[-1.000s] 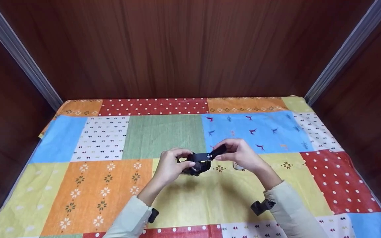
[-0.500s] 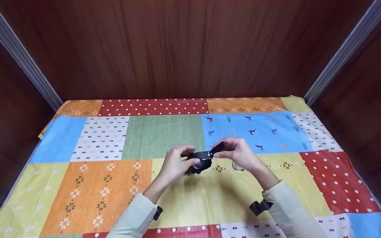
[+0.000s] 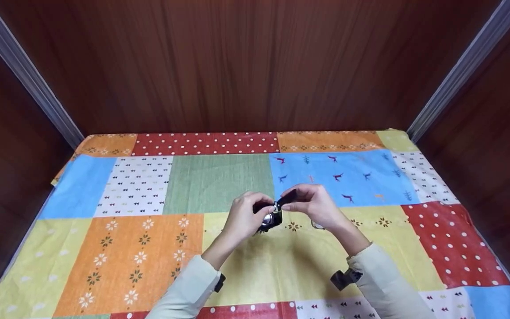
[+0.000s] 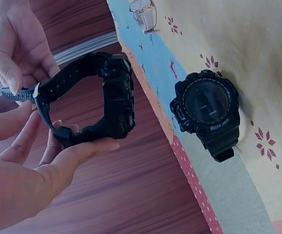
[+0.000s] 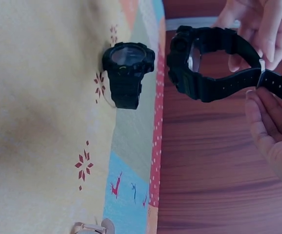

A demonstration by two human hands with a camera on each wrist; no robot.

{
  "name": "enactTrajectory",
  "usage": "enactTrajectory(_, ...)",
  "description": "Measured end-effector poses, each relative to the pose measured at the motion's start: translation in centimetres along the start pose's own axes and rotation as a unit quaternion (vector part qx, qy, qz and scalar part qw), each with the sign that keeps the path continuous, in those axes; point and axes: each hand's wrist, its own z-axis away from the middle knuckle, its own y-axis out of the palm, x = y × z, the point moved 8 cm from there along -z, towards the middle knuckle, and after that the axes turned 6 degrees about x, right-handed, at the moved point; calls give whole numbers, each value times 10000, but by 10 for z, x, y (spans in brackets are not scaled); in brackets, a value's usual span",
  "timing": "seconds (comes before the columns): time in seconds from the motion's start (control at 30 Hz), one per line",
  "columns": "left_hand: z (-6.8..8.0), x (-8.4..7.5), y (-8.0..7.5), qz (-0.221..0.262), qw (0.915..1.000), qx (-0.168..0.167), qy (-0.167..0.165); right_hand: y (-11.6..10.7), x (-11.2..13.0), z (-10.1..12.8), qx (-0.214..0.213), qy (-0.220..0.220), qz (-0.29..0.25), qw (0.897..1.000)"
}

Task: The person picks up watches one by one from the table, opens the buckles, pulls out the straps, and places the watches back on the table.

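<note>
The watch (image 4: 118,97) is left of centre in the left wrist view, lifted off the worktop (image 4: 272,58). The left hand (image 4: 33,192) grips its strap; the right hand (image 4: 19,41) pinches the strap tail (image 4: 25,95) beside the buckle (image 4: 36,90). An uneven tug could slip the tail free, dropping the watch near the second watch (image 4: 209,105), right of centre.

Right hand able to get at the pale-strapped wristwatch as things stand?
Probably not yet: the right hand pinches the strap of the raised black wristwatch. Otherwise, nothing seems to block the pale-strapped wristwatch.
</note>
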Motion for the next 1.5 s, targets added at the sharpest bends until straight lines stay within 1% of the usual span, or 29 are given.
enactTrajectory(0.4,-1,-5,2,-238,9996,-31,176,4,2,-1,13,56,27,10000)
enactTrajectory(0.57,-1,-3,3,-224,9997,33,81,6,2,-2,24,18,-21,10000)
enactTrajectory(0.8,-2,-2,5,-186,9995,238,-123,8,2,-2,51,1,-86,10000)
enactTrajectory(1.13,0,-1,7,-137,9986,487,-163,10,2,-2,87,35,28,10000)
enactTrajectory(1.3,1,-1,8,-85,9985,528,-72,10,1,-2,122,-5,58,9999)
enactTrajectory(1.5,1,-1,9,32,9983,575,-98,10,2,-3,159,-67,61,9998)
